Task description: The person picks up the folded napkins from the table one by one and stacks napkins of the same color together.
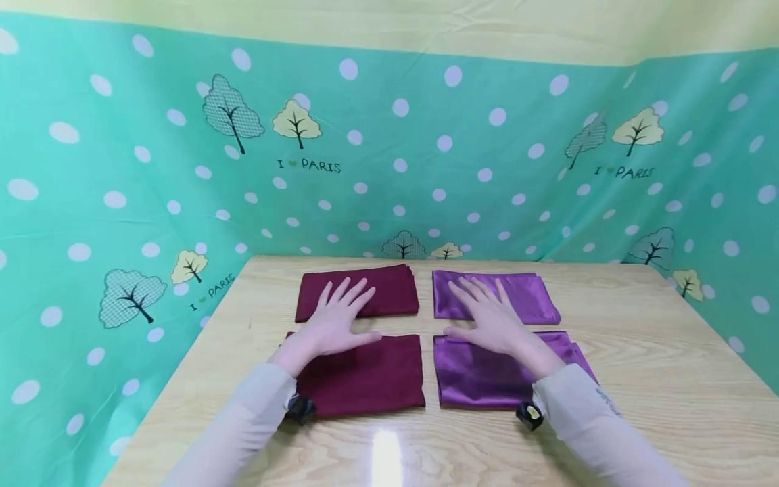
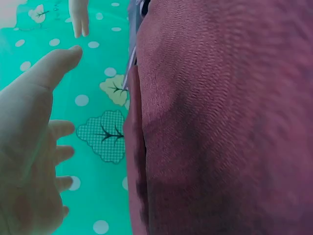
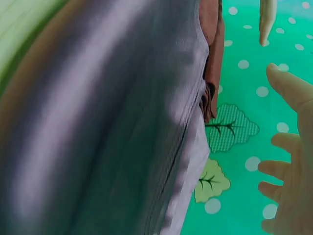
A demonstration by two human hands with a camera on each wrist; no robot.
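Person's left hand (image 1: 332, 325) is hovering, fingers spread, over folded maroon cloths (image 1: 371, 380). Right hand (image 1: 491, 323), likewise spread, is hovering over purple cloths (image 1: 477, 379).

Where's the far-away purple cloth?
In the head view, the far purple cloth lies on the table, right of centre, beside the far dark red cloth and behind the near purple cloth.

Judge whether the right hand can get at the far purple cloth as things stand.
Likely yes: the right hand hovers, overlapping the far purple cloth in the head view, and nothing visible blocks the way down.
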